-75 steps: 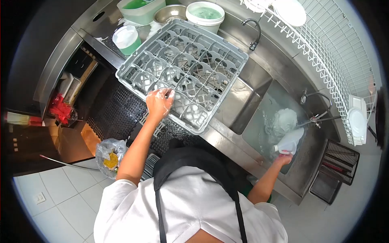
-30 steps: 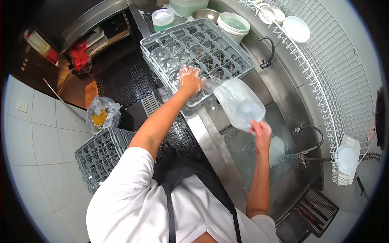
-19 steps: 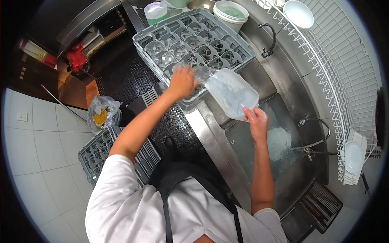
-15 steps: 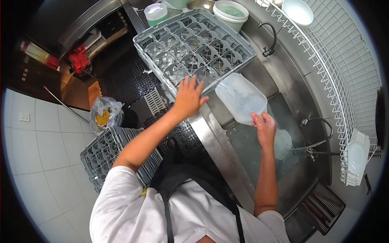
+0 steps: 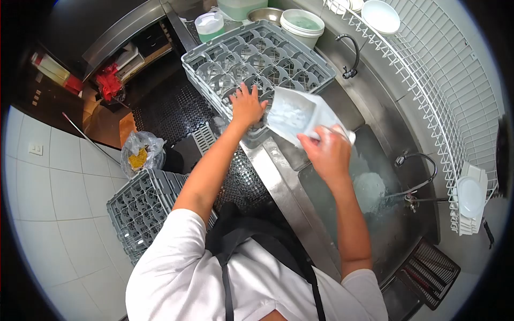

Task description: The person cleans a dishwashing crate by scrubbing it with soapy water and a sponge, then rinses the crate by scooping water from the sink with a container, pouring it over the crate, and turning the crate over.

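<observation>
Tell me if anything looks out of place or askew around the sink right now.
Mostly the grey rack: it overhangs the counter's front edge, turned at an angle. The jug lies tilted between left hand and right hand. A second rack sits on the floor.

A translucent whitish jug (image 5: 293, 115) is seen against a grey gridded glass rack (image 5: 257, 61); green liquid fills a white bucket (image 5: 302, 22).

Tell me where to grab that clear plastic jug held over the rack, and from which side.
Grip the jug at its base end, coming from the sink side, as the right hand does. It lies tilted, mouth toward the grey rack, where the left hand steadies it.
</observation>
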